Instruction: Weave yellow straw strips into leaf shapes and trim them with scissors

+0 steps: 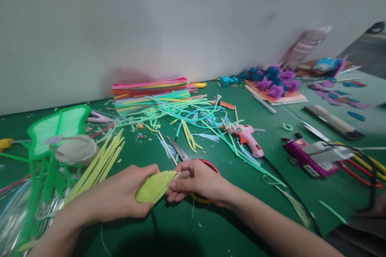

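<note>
My left hand (132,190) is wrapped around a flat yellow-green piece of pipe cleaners (155,186) laid side by side, its upper edge ridged. At the right end of that piece, the fingers of my right hand (194,182) pinch the pipe cleaner tips. Scissors (181,150) with red and yellow handles lie on the table just behind and partly under my right hand. Left of my left hand, loose yellow pipe cleaners (101,160) lie in a bundle. A thin pale thread hangs below my hands.
The green table (253,217) holds a pink glue gun (249,138), tangled teal pipe cleaners (181,108) and a multicoloured stack (150,87) by the wall. A green leaf-like frame (60,128) stands left. Purple and blue flowers (274,80), a purple device (310,158) and larger scissors (358,172) lie right.
</note>
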Action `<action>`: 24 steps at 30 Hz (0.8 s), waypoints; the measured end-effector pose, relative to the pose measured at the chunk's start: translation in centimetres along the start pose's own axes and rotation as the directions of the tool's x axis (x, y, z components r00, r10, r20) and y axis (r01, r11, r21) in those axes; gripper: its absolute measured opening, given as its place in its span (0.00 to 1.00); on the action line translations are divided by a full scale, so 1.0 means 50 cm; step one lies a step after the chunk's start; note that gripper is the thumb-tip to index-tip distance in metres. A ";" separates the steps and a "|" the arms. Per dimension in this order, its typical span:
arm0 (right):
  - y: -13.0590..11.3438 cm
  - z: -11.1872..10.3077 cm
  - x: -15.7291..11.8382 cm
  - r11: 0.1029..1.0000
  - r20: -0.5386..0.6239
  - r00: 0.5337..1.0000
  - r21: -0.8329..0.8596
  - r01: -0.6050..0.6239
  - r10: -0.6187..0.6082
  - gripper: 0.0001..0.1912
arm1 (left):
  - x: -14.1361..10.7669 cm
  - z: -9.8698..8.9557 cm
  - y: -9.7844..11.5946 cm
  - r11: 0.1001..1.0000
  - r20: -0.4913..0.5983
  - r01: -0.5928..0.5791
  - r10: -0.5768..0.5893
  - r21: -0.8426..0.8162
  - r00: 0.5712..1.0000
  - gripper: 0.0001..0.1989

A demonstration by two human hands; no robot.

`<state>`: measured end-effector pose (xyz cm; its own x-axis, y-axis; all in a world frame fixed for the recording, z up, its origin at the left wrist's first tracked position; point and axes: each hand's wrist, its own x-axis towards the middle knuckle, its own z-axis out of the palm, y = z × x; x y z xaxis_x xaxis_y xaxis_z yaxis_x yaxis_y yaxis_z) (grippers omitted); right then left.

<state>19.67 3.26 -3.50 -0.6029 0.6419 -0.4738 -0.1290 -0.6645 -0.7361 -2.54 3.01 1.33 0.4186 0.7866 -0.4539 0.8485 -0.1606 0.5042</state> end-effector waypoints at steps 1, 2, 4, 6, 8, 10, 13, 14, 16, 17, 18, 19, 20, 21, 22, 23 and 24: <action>-0.001 -0.001 -0.001 1.000 0.002 1.000 0.010 0.001 -0.001 0.23 | 0.001 -0.003 0.004 1.000 0.045 0.000 0.000 0.005 0.999 0.19; -0.002 -0.001 -0.001 1.000 0.007 1.000 0.020 0.003 -0.003 0.23 | 0.003 -0.005 0.008 1.000 0.092 0.000 -0.001 0.003 0.996 0.18; -0.003 -0.003 -0.003 0.999 0.021 1.000 0.039 0.010 -0.011 0.24 | 0.007 -0.009 0.011 1.000 0.145 0.014 -0.011 -0.018 0.989 0.19; -0.005 -0.005 -0.004 0.999 0.029 0.999 0.051 0.014 -0.015 0.24 | 0.010 -0.009 0.009 0.998 0.163 0.040 -0.032 -0.051 0.986 0.23; -0.007 -0.007 -0.004 0.998 0.022 1.000 0.058 0.015 -0.016 0.23 | 0.013 -0.007 0.004 0.995 0.167 0.054 -0.040 -0.079 0.985 0.28; -0.009 -0.010 -0.005 0.998 0.011 1.000 0.062 0.015 -0.016 0.23 | 0.015 -0.004 -0.001 0.994 0.161 0.043 -0.026 -0.102 0.987 0.31; -0.011 -0.013 -0.005 0.998 0.000 1.000 0.066 0.015 -0.015 0.23 | 0.014 -0.003 -0.004 0.993 0.155 0.017 0.002 -0.119 0.988 0.32; -0.011 -0.014 -0.005 0.998 -0.003 1.000 0.068 0.016 -0.016 0.22 | 0.014 -0.003 -0.004 0.993 0.156 0.017 0.002 -0.119 0.988 0.33; -0.011 -0.016 -0.006 0.997 -0.019 1.000 0.073 0.018 -0.016 0.21 | 0.012 -0.005 -0.003 0.993 0.149 0.029 -0.013 -0.110 0.989 0.35; -0.010 -0.016 -0.006 0.997 -0.028 0.999 0.075 0.019 -0.017 0.21 | 0.012 -0.006 -0.003 0.993 0.145 0.037 -0.021 -0.111 0.989 0.36; -0.010 -0.016 -0.007 0.997 -0.033 0.999 0.076 0.020 -0.018 0.21 | 0.012 -0.006 -0.003 0.992 0.143 0.043 -0.026 -0.117 0.989 0.36; -0.010 -0.016 -0.008 0.997 -0.034 0.999 0.078 0.022 -0.019 0.21 | 0.013 -0.005 -0.003 0.990 0.140 0.049 -0.031 -0.129 0.990 0.37; -0.011 -0.016 -0.010 0.996 -0.032 0.999 0.083 0.024 -0.021 0.22 | 0.014 -0.004 -0.005 0.988 0.138 0.058 -0.038 -0.146 0.990 0.37; -0.012 -0.016 -0.011 0.996 -0.027 0.999 0.089 0.028 -0.025 0.22 | 0.015 -0.002 -0.007 0.984 0.140 0.073 -0.050 -0.165 0.989 0.37; -0.014 -0.016 -0.012 0.994 -0.021 0.999 0.101 0.032 -0.030 0.22 | 0.017 0.000 -0.009 0.978 0.149 0.093 -0.066 -0.185 0.987 0.38; -0.017 -0.015 -0.014 0.992 -0.013 0.999 0.120 0.037 -0.035 0.21 | 0.019 0.003 -0.012 0.972 0.163 0.118 -0.086 -0.203 0.983 0.39; -0.020 -0.015 -0.015 0.988 -0.002 0.999 0.146 0.040 -0.040 0.19 | 0.020 0.005 -0.015 0.966 0.182 0.143 -0.104 -0.217 0.978 0.40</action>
<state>20.86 3.73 -2.77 -0.5958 0.6687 -0.4448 -0.2665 -0.6871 -0.6759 -2.67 3.76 0.31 0.3800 0.6776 -0.6296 0.8089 0.0868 0.5816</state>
